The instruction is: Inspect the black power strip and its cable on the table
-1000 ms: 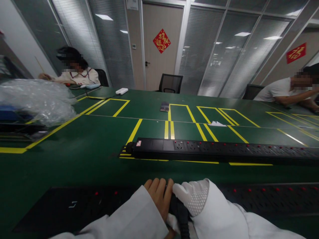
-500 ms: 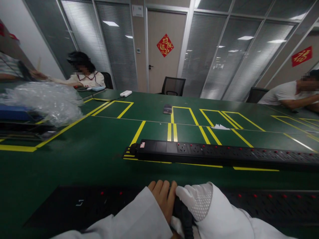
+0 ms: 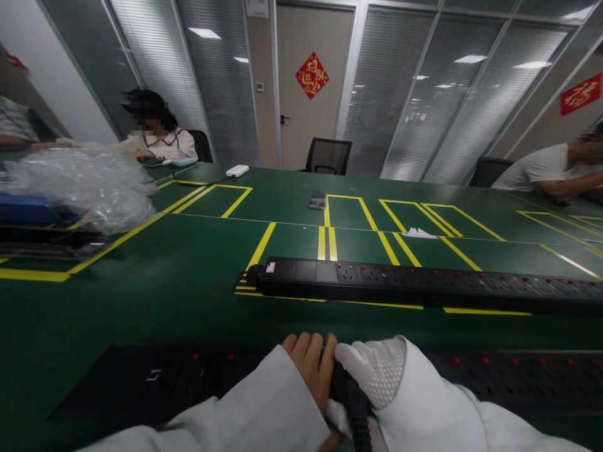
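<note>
A long black power strip (image 3: pixel 127 383) with red lights lies along the table's near edge, its middle hidden under my hands. My bare left hand (image 3: pixel 311 364) is closed over the strip, fingers side by side and curled toward its far edge. Right beside it, my right hand (image 3: pixel 374 370), in a white dotted glove, is closed around a black power plug (image 3: pixel 346 392). The plug's ribbed cord runs down toward me. Whether its pins sit in a socket is hidden by my hands. Both forearms are in white sleeves.
A second black power strip (image 3: pixel 424 285) lies farther off, beside yellow tape lines on the green table (image 3: pixel 141 301). Clear plastic wrap (image 3: pixel 89 188) is heaped at the left. A small dark box (image 3: pixel 317 199), a white device (image 3: pixel 237 171) and torn paper (image 3: pixel 418 233) lie beyond. Several people sit around.
The view has tilted down slightly. My hands keep the same grip on the strip and plug. At the far left, a seated person's raised hand has lowered.
</note>
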{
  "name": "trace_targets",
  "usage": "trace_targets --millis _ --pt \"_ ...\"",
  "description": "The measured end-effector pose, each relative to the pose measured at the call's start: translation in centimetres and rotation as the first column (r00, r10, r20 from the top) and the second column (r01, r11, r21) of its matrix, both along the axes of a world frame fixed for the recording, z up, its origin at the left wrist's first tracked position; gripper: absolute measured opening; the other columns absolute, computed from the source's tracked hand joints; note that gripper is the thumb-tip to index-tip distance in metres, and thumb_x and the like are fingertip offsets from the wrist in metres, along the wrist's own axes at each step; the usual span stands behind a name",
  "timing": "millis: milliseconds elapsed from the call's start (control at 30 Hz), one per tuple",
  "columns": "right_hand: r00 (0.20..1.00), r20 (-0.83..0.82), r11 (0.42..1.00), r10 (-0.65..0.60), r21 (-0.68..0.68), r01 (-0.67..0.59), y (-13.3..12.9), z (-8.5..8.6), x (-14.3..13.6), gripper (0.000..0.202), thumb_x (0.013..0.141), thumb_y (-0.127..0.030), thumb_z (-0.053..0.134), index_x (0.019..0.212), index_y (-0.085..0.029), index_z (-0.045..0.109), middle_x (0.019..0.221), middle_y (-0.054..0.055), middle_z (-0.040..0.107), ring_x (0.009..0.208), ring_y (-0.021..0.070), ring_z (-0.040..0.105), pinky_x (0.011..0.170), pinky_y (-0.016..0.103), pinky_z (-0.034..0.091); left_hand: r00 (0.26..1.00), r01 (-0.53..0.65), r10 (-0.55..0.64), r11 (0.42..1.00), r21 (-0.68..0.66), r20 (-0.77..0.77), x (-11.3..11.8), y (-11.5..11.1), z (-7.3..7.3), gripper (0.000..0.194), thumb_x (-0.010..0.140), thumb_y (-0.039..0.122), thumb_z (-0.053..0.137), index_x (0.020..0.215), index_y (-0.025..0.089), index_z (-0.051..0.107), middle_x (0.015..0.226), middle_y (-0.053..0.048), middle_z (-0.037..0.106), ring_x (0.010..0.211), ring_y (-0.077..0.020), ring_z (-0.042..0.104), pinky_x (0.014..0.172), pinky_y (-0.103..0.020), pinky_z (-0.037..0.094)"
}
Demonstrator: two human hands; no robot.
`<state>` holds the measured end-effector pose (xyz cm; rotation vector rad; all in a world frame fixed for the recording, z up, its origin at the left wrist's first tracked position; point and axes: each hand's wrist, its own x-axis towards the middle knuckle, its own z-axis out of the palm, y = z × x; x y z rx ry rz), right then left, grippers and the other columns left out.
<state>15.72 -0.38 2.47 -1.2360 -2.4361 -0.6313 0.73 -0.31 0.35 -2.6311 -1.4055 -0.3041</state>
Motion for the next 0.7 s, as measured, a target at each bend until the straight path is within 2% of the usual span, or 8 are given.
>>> trace_targets --millis 33,133,267,433,600,700 --pt "1.000 0.003 1.000 0.002 -0.007 -0.002 0.0 0.0 0.0 0.017 0.074 -0.037 0.063 0.070 -0.025 0.051 0.049 -0.007 0.048 0.038 0.0175 0.047 0.053 0.033 0.004 1.000 -0.001 0.001 1.000 -0.008 -0.008 0.0 0.0 0.1 0.032 0.092 0.012 0.035 0.115 0.018 0.057 0.086 -0.007 0.059 0.076 -0.0216 0.055 0.064 -0.034 0.041" --pt "1.000 0.003 1.000 -0.008 0.025 0.008 0.0 0.1 -0.1 0.009 0.073 -0.026 0.063 0.072 -0.025 0.054 0.050 -0.008 0.049 0.038 0.0165 0.048 0.052 0.034 0.005 1.000 -0.006 0.004 0.999 -0.050 -0.025 0.0 0.1 0.3 0.032 0.092 0.012 0.036 0.116 0.018 0.057 0.087 -0.007 0.059 0.077 -0.0219 0.056 0.065 -0.034 0.041" --pt "1.000 -0.002 1.000 -0.003 -0.004 0.003 -0.1 0.2 -0.1 0.021 0.071 -0.042 0.065 0.072 -0.025 0.054 0.050 -0.007 0.049 0.038 0.0174 0.048 0.052 0.033 0.005 1.000 -0.005 0.005 0.997 -0.073 -0.003 0.0 0.0 0.6 0.032 0.092 0.013 0.036 0.116 0.018 0.057 0.088 -0.007 0.059 0.077 -0.0220 0.056 0.065 -0.035 0.042" --pt "0.999 0.043 1.000 -0.005 -0.016 0.006 -0.2 0.2 0.1 0.006 0.076 -0.021 0.059 0.076 -0.025 0.054 0.051 -0.007 0.050 0.040 0.0165 0.048 0.052 0.034 0.007 1.000 0.012 -0.013 0.997 -0.075 -0.005 0.0 -0.1 0.7 0.031 0.088 0.013 0.042 0.117 0.015 0.055 0.089 -0.008 0.059 0.078 -0.0225 0.056 0.067 -0.036 0.042" --pt "0.999 0.027 0.997 -0.027 -0.077 0.029 -0.3 0.0 0.1 0.022 0.072 -0.044 0.065 0.075 -0.025 0.054 0.054 -0.007 0.051 0.042 0.0175 0.049 0.050 0.033 0.008 0.999 0.041 -0.045 0.992 -0.116 -0.030 -0.3 0.0 1.1 0.035 0.091 0.014 0.034 0.122 0.013 0.051 0.092 -0.008 0.058 0.079 -0.0218 0.055 0.067 -0.036 0.043" --pt "0.998 0.064 0.998 -0.019 -0.054 0.023 -0.3 0.4 0.2 0.010 0.079 -0.033 0.061 0.077 -0.025 0.055 0.054 -0.007 0.052 0.043 0.0165 0.051 0.050 0.034 0.010 0.995 0.075 -0.083 0.986 -0.146 -0.053 -0.5 0.2 1.2 0.036 0.090 0.016 0.033 0.122 0.011 0.048 0.092 -0.010 0.057 0.080 -0.0220 0.054 0.065 -0.035 0.043"
